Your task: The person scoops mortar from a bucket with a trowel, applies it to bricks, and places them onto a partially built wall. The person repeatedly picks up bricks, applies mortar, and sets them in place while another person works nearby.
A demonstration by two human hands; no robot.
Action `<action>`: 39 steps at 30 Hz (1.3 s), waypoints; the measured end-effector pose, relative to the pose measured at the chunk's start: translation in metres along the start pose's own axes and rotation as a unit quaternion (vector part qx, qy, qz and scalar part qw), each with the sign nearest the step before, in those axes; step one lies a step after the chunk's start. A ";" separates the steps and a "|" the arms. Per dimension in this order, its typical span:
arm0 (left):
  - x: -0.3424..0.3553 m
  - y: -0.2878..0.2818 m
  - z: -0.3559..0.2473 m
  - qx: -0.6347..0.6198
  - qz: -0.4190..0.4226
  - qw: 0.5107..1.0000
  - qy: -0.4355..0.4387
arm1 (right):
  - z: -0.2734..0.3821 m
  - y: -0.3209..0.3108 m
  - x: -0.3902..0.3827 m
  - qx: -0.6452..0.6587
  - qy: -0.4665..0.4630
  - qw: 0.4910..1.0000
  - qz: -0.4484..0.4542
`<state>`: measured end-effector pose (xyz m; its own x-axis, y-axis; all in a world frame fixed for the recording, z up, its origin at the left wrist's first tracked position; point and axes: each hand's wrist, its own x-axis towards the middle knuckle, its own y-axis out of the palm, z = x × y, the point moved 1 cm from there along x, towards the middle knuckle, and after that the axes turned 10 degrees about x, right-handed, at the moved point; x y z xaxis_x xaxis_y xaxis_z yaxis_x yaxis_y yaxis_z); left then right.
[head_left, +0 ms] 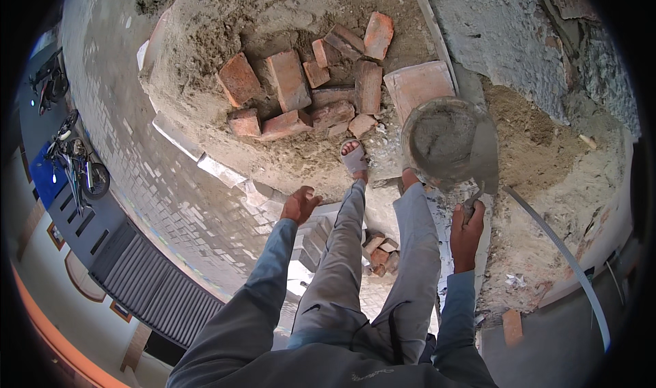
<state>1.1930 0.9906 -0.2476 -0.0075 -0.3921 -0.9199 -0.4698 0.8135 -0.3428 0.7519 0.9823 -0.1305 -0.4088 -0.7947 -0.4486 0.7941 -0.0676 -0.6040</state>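
Observation:
My right hand point(467, 234) is closed around the handle of a trowel point(486, 157). The trowel's grey, mortar-smeared blade lies against the right side of a round tub point(412, 157). Wet grey mortar point(443, 139) sits in that tub. Over by my left knee, my left hand point(299, 205) hangs in the air, fingers loosely bent and apart, with nothing in it. Several red bricks point(288, 80) lie scattered on sand ahead of my sandalled foot point(354, 157). A flat reddish slab point(418, 86) rests just beyond the tub.
A sand heap point(188, 67) spreads at the far left, edged by pale slabs. More bricks point(380, 253) lie low between my legs. At right are a rough plastered wall point(506, 39) and a curved grey hose point(557, 241). A motorcycle point(78, 166) stands across the paved street point(130, 135).

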 end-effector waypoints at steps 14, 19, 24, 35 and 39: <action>0.251 -0.154 -0.029 -0.059 -0.388 0.903 -0.172 | -0.019 0.023 0.072 -0.267 0.077 0.955 0.107; 0.236 -0.169 -0.050 0.026 -0.283 0.949 -0.137 | -0.040 0.075 0.088 0.207 0.378 0.893 0.126; 0.199 -0.169 -0.095 -0.237 -0.284 0.929 0.018 | -0.047 0.068 0.056 0.334 0.373 0.855 0.137; 0.086 -0.125 -0.175 -0.667 -0.041 0.727 0.159 | -0.051 0.022 0.032 0.323 0.321 0.869 0.195; 0.035 -0.104 -0.206 -0.726 0.062 0.648 0.222 | -0.002 -0.012 0.010 0.347 0.281 0.870 0.209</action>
<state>1.0596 0.8038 -0.2050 -0.2264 -0.7091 -0.6678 -0.7746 -0.2846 0.5648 0.7375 0.9765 -0.1294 -0.0197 -0.4306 -0.9023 0.9268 -0.3465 0.1451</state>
